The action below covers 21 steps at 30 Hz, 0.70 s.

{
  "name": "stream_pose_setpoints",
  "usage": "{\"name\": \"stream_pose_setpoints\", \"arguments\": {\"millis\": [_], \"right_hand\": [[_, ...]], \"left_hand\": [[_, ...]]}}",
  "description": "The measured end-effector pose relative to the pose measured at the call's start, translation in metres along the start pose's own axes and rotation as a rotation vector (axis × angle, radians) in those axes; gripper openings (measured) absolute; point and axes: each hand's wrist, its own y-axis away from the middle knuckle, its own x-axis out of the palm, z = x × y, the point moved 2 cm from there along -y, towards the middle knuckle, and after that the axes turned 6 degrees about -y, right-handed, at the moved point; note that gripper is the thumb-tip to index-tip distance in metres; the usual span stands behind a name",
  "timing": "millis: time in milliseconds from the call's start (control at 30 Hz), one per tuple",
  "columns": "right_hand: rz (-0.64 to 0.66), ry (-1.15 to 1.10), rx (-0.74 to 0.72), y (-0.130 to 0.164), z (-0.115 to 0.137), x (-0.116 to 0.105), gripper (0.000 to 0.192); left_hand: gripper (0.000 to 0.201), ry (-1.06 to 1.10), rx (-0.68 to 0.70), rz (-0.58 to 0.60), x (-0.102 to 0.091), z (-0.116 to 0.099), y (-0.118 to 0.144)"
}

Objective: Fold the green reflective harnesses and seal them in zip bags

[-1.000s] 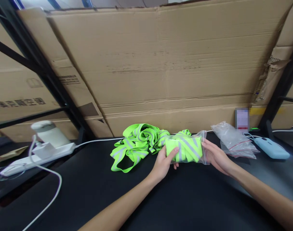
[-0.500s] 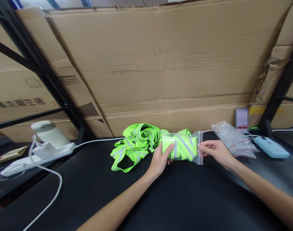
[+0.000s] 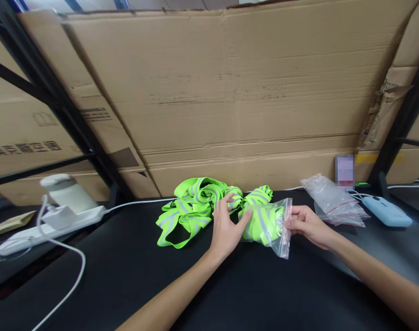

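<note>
My right hand [image 3: 304, 224] pinches the mouth end of a clear zip bag [image 3: 269, 225] with a red seal strip, filled with a folded neon-green reflective band. The bag hangs tilted just above the black table [image 3: 257, 285]. My left hand [image 3: 226, 227] has its fingers spread, the thumb resting against the bag's left end and the fingertips near a loose pile of neon-green reflective bands [image 3: 195, 209] lying at the back of the table.
A stack of empty clear zip bags [image 3: 333, 200] lies at the right, beside a light-blue device [image 3: 387, 211] with a cable. At the left are a white power strip [image 3: 44, 227], a charger and a white cable [image 3: 63, 294]. Large cardboard sheets [image 3: 230, 92] lean behind the table.
My left hand let go of the bag's left end and opened toward the loose pile. My right hand now grips the bag's mouth, and the bag has tipped down to the right.
</note>
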Motion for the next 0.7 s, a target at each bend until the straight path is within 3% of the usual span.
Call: {"name": "stream_pose_setpoints", "arguments": {"millis": [67,133,233,367,533,700], "right_hand": [[0.029,0.035,-0.006,0.0,-0.002,0.006,0.025],[0.063,0.078,-0.022,0.0,-0.004,0.012,0.025],[0.112,0.13,-0.066,0.002,-0.006,0.019,0.027],[0.143,0.231,-0.094,0.005,-0.008,0.025,0.026],[0.136,0.336,-0.064,0.005,-0.012,0.025,0.035],[0.111,0.356,-0.082,0.003,-0.016,0.022,0.029]], "left_hand": [[0.036,0.004,0.121,-0.016,-0.005,-0.011,0.003],[0.017,0.047,0.3,0.086,-0.008,-0.026,0.01],[0.031,0.044,0.536,0.195,-0.008,-0.049,0.025],[0.029,-0.016,0.577,0.2,-0.003,-0.059,0.034],[0.024,-0.12,0.666,0.292,-0.001,-0.053,0.031],[0.025,-0.219,0.707,0.359,-0.002,-0.052,0.027]]}}
